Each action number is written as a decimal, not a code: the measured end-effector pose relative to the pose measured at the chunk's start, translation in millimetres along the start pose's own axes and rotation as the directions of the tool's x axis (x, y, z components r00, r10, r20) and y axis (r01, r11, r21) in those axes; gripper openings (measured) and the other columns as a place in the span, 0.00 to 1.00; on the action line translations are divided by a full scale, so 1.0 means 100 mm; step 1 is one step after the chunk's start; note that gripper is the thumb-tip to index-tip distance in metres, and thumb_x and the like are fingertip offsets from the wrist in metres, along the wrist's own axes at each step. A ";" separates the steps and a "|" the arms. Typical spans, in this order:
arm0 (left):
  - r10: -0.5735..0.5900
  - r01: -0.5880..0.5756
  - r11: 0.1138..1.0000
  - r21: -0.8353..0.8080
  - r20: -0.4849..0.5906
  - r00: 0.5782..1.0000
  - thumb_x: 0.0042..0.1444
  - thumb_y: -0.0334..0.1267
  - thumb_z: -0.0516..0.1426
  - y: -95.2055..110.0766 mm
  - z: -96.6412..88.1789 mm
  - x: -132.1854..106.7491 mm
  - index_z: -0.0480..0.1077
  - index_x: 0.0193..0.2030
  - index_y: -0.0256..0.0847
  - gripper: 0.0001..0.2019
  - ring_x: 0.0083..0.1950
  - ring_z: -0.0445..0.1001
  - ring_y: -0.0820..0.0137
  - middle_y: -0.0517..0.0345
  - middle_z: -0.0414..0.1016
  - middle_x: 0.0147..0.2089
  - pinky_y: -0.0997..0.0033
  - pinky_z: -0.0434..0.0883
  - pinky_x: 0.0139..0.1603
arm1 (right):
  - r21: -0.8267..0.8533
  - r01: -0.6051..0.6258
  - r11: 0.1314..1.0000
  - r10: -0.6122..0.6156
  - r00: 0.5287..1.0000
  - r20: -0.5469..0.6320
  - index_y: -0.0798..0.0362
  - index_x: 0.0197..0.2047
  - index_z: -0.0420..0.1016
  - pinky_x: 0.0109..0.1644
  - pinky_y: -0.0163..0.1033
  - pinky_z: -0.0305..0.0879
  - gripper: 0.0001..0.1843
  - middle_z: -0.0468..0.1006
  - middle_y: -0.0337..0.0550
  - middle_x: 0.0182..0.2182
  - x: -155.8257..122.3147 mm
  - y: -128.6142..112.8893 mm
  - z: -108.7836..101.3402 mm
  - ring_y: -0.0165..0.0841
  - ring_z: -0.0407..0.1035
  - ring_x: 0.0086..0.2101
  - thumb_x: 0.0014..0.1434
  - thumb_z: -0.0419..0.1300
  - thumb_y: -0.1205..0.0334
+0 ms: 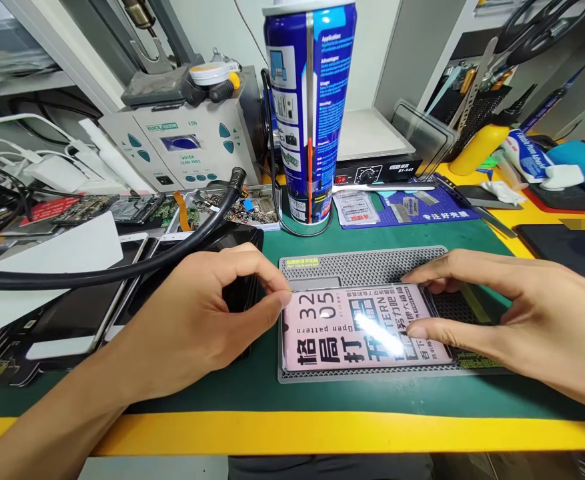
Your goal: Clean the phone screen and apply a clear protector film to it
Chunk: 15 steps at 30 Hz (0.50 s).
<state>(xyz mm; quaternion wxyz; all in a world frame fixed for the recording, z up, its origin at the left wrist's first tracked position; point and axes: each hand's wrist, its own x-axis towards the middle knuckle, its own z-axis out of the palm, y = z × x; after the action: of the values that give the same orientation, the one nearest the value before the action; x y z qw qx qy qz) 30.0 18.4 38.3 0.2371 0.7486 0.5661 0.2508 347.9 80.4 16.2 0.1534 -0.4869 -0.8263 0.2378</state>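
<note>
A smartphone [362, 327] with a lit pink screen and large black characters lies on a grey perforated mat [342, 267]. My left hand [217, 307] pinches thumb and forefinger together at the phone's upper left corner. What sits between those fingertips, if anything, is too small to make out. At the other end, my right hand [502, 313] grips the phone, its thumb on the screen's right part and its fingers at the far edge. Bright glare covers the middle of the screen.
A tall blue spray can [309, 120] stands behind the mat. A black hose [172, 267] crosses the left side from a grey soldering station [187, 147]. Further back is a flat heating plate [372, 147]. A yellow bottle [479, 148] lies at right; dark phones [132, 293] rest at left.
</note>
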 end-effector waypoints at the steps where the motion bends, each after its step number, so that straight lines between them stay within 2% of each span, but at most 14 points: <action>1: 0.011 -0.011 1.000 0.011 -0.004 1.000 0.64 0.42 0.59 -0.01 0.00 0.00 0.78 0.34 0.50 0.08 0.33 0.79 0.74 0.65 0.82 0.37 0.76 0.68 0.26 | -0.003 -0.002 1.000 0.002 1.000 0.003 0.35 0.47 0.85 0.20 0.37 0.68 0.18 0.88 0.35 0.42 0.00 0.00 0.00 0.38 0.79 0.29 0.55 0.71 0.40; 4: 0.021 -0.021 0.999 0.039 -0.006 1.000 0.64 0.41 0.59 -0.02 0.01 0.01 0.78 0.35 0.51 0.07 0.33 0.78 0.75 0.67 0.81 0.36 0.76 0.68 0.29 | -0.023 -0.026 0.999 0.026 1.000 0.013 0.35 0.48 0.85 0.22 0.36 0.69 0.18 0.88 0.35 0.44 0.00 0.01 -0.01 0.37 0.79 0.30 0.56 0.70 0.40; 8: 0.032 -0.032 0.999 0.041 -0.005 0.999 0.64 0.41 0.59 -0.03 0.00 -0.02 0.78 0.35 0.50 0.07 0.33 0.77 0.75 0.66 0.81 0.36 0.75 0.68 0.29 | -0.033 -0.037 0.999 0.039 0.998 0.051 0.37 0.50 0.84 0.20 0.38 0.67 0.20 0.87 0.38 0.44 -0.03 0.02 -0.02 0.34 0.74 0.23 0.58 0.69 0.38; 12: 0.023 -0.023 1.000 -0.005 0.000 1.000 0.64 0.40 0.59 -0.02 -0.01 -0.04 0.78 0.35 0.51 0.07 0.34 0.78 0.75 0.67 0.81 0.36 0.76 0.68 0.29 | -0.049 -0.023 0.999 0.026 0.999 0.043 0.36 0.50 0.84 0.22 0.37 0.68 0.17 0.87 0.37 0.45 -0.05 0.01 -0.02 0.36 0.77 0.28 0.60 0.69 0.41; 15: 0.022 -0.022 1.000 -0.016 0.005 1.000 0.64 0.41 0.59 -0.02 0.00 -0.03 0.78 0.35 0.50 0.07 0.34 0.78 0.74 0.66 0.81 0.36 0.75 0.69 0.29 | -0.048 -0.008 0.999 0.010 0.999 0.033 0.37 0.49 0.84 0.21 0.38 0.67 0.18 0.87 0.37 0.44 -0.04 0.02 -0.01 0.35 0.76 0.25 0.59 0.70 0.40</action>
<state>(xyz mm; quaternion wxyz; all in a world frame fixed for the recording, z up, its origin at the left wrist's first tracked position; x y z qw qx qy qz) 28.1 15.8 37.1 0.2418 0.7534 0.5553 0.2559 352.3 77.7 16.2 0.1268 -0.4902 -0.8321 0.2266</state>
